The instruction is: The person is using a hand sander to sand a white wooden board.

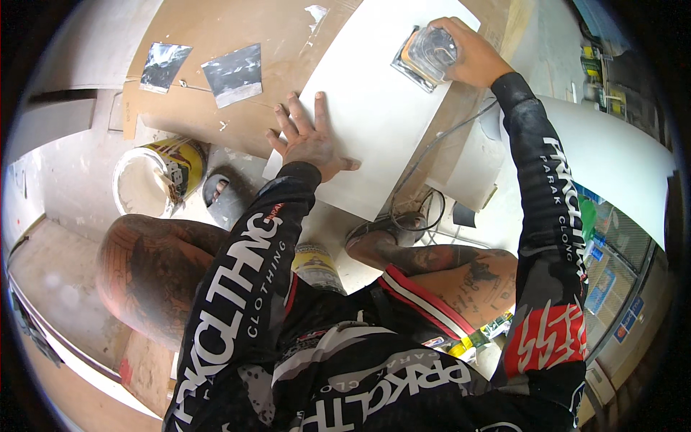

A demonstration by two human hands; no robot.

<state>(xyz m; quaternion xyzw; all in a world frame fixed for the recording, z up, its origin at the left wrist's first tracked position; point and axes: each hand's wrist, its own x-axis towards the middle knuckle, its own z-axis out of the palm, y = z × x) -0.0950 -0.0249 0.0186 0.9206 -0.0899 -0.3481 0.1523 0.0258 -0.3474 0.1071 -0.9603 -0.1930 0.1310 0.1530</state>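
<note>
Sanding step: we keep our left hand [311,140] pressed flat, fingers spread, on the near part of the white board [374,108] lying on cardboard [216,43] on the floor, while our right hand [471,54], grip wrapped around the sander [426,54] at the far corner, should keep the pad flat, pressure even, and clear of the cable [432,151].

So I've got this white flat panel [374,108] lying on brown cardboard on the floor in front of me, plain and matte, running away from me at a bit of an angle. My left hand [311,140] is pressed flat on its near left edge, fingers spread. My right hand [468,54] is wrapped over the top of a small palm sander [426,56], with an orange and grey body and a square pad, sitting flat on the panel's far right corner.
</note>
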